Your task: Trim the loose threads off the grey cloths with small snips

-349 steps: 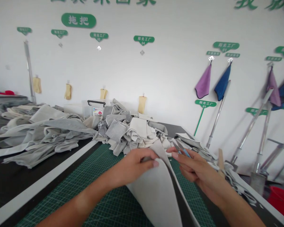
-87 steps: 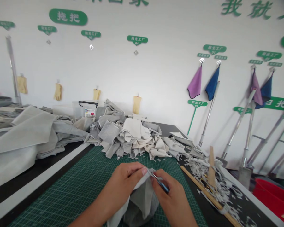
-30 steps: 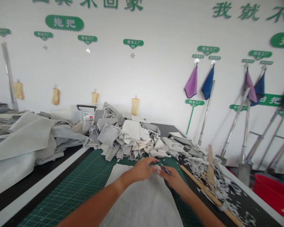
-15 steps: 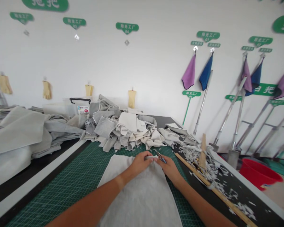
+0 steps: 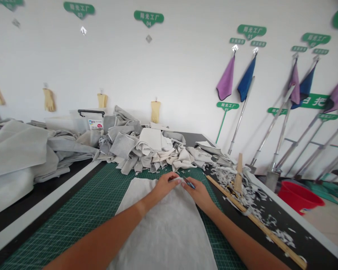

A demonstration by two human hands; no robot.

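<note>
left hand (image 5: 166,184): cloth (image 5: 169,228) far edge | right hand (image 5: 197,192): scissors (image 5: 189,183) | mat (image 5: 81,210) spreads left

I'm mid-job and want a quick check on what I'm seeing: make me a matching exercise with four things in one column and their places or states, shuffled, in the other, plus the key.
Things:
1. right hand
2. large grey cloth under the arms
3. red bucket
4. yellow gloves

Places or states:
A. hanging on the wall
B. past the right edge of the table
C. holding a blue-handled tool
D. spread over the green mat

Right pairs: 1-C, 2-D, 3-B, 4-A
</note>
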